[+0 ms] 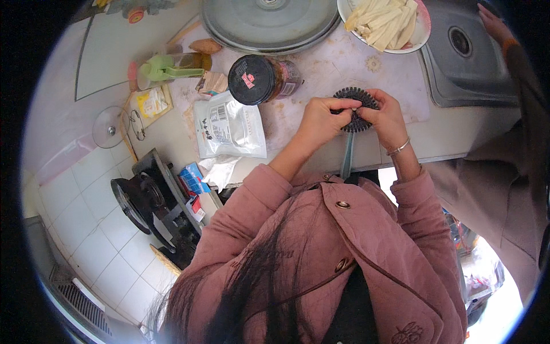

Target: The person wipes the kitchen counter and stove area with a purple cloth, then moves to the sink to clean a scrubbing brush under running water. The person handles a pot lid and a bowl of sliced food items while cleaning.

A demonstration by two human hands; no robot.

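Both hands are on a round black disc (pixel 354 122) with a bristly, toothed rim, perhaps a brush head. My left hand (pixel 320 116) has its thumb and index finger at the disc's middle. My right hand (pixel 386 116) grips the disc's right side, its thumb reaching the middle. A tiny pale bit (pixel 354 109) shows between the fingertips; what it is cannot be made out. A teal handle (pixel 347 157) runs from under the disc towards my body; whether they are joined is unclear. Left of my hands lies a dark-lidded glass jar (pixel 288 79).
A silver packet (pixel 230 127) lies left of my arms, beside a crumpled tissue (pixel 219 170). At the back are a large metal lid (pixel 270 26) and a bowl (pixel 356 36) of pale strips. Another person's hand (pixel 494 26) is over the steel sink (pixel 485 73). A gas stove (pixel 172 210) stands left.
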